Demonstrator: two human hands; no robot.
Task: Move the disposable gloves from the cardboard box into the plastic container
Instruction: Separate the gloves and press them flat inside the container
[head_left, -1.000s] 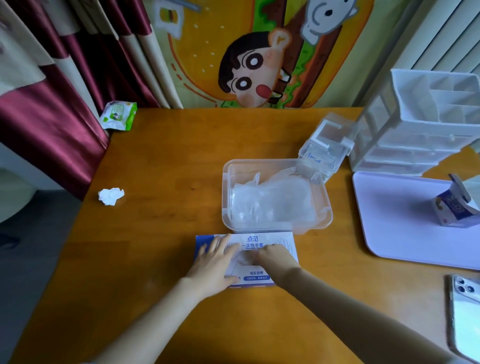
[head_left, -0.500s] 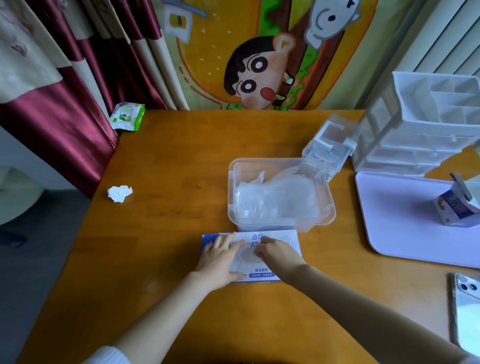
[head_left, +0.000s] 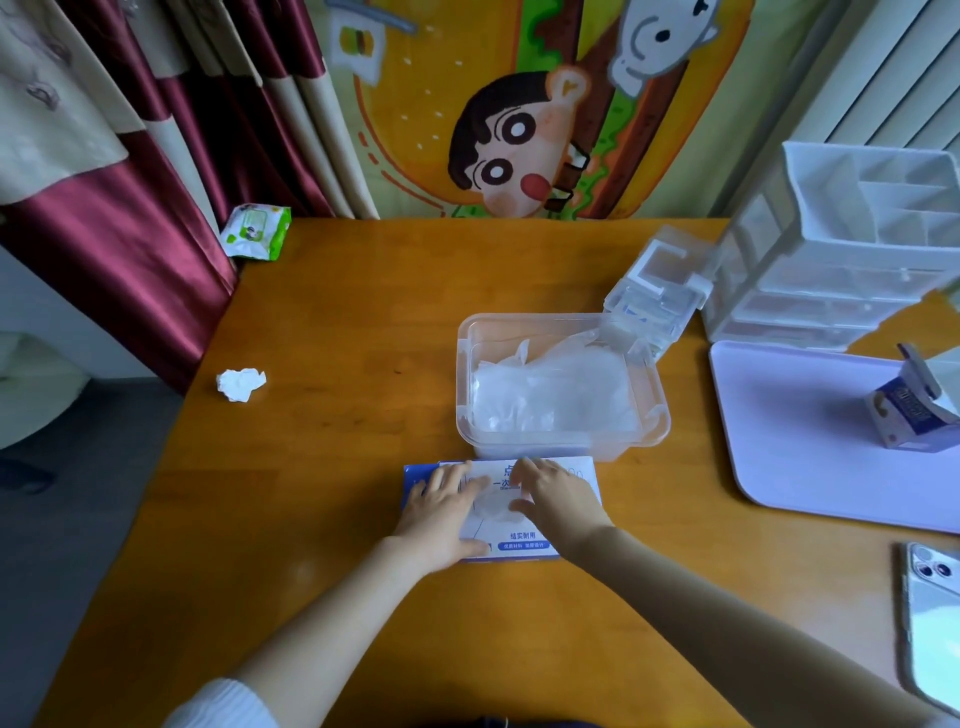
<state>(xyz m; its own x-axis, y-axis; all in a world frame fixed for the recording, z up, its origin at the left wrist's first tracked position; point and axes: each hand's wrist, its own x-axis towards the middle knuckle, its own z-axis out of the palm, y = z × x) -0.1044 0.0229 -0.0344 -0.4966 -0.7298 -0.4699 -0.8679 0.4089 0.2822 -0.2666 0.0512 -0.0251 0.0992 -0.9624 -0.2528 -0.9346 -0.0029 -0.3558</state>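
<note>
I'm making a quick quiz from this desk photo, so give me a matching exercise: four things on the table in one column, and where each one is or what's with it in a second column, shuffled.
Column one
1. cardboard box
2. plastic container
3. crumpled tissue
4. small carton

Column two
A. stands on the lilac tray
B. holds clear gloves
C. lies under the left hand and the right hand
D. lies on bare wood at the left of the table

Pairs: 1-C, 2-B, 3-D, 4-A
</note>
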